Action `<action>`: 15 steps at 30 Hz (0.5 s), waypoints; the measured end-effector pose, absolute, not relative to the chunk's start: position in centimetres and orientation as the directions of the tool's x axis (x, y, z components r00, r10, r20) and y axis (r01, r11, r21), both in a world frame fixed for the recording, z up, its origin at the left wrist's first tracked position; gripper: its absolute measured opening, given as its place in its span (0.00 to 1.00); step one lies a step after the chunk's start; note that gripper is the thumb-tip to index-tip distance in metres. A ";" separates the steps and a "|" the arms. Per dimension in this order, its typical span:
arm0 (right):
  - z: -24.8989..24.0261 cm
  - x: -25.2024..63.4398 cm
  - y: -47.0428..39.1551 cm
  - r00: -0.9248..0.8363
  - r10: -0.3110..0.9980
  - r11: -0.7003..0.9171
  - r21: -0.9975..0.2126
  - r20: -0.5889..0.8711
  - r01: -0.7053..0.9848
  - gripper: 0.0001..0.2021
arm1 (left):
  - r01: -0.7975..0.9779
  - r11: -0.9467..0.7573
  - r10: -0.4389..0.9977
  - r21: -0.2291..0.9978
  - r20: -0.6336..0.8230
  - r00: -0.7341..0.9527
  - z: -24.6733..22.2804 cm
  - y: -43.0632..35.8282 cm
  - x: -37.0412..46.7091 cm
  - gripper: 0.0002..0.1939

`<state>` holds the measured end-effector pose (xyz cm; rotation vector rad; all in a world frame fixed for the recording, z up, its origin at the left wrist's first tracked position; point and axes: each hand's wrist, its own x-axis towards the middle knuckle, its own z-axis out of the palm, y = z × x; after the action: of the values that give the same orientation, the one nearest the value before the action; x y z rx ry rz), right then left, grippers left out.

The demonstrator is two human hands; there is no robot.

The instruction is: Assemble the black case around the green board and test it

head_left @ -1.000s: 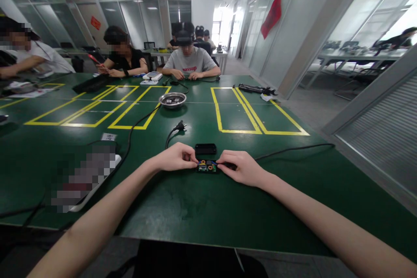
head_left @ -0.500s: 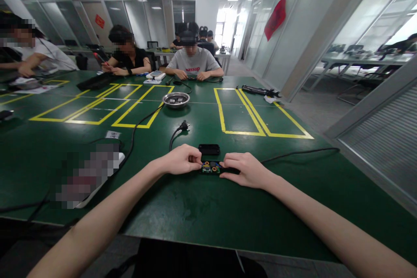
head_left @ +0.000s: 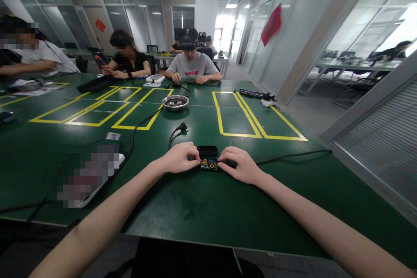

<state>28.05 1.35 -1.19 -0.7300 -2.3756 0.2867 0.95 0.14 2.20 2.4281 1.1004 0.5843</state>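
Note:
A small green circuit board [head_left: 209,164] with copper-coloured ring coils lies in front of me, apparently in a shallow black housing whose edges are mostly hidden. My left hand [head_left: 180,157] is closed, its thumb and fingertips pinching the board's left end. At the right end, the thumb and forefinger of my right hand [head_left: 240,165] pinch the edge. Just behind the board sits a black rectangular cover [head_left: 207,151], hollow side up. A black cord [head_left: 293,154] runs rightward from behind my right hand. Beyond my left hand lies a black power plug [head_left: 183,127] on its cord.
On the green table [head_left: 182,213], a metal bowl [head_left: 175,103] holds small metal parts. A blurred-out item on a white base [head_left: 117,165] lies at left beside a cable. Yellow tape rectangles mark the surface. A black tripod-like object [head_left: 256,94] lies far right. Several people sit across.
My right hand has shifted slightly up and left, its fingers now at the board's right end. The board appears closer to the black cover. My left hand stays at the left end.

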 end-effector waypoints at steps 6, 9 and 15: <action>-2.2 27.8 2.8 -0.455 0.772 0.636 -0.529 0.444 0.562 0.13 | 0.713 -0.362 0.931 0.601 0.264 0.250 0.8 1.0 1.0 0.08; -2.3 27.6 3.1 -0.450 0.811 0.578 -0.624 0.373 0.526 0.12 | 0.628 -0.265 0.963 0.732 0.167 0.211 0.2 1.2 1.3 0.10; -2.0 27.3 2.7 -0.367 0.907 0.327 -0.896 0.208 0.300 0.16 | 0.376 -0.111 0.981 0.920 0.041 0.188 0.1 1.4 1.2 0.11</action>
<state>27.33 2.73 -2.01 -1.0682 -1.8473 1.0290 1.17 1.41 0.12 1.6327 1.3126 0.9171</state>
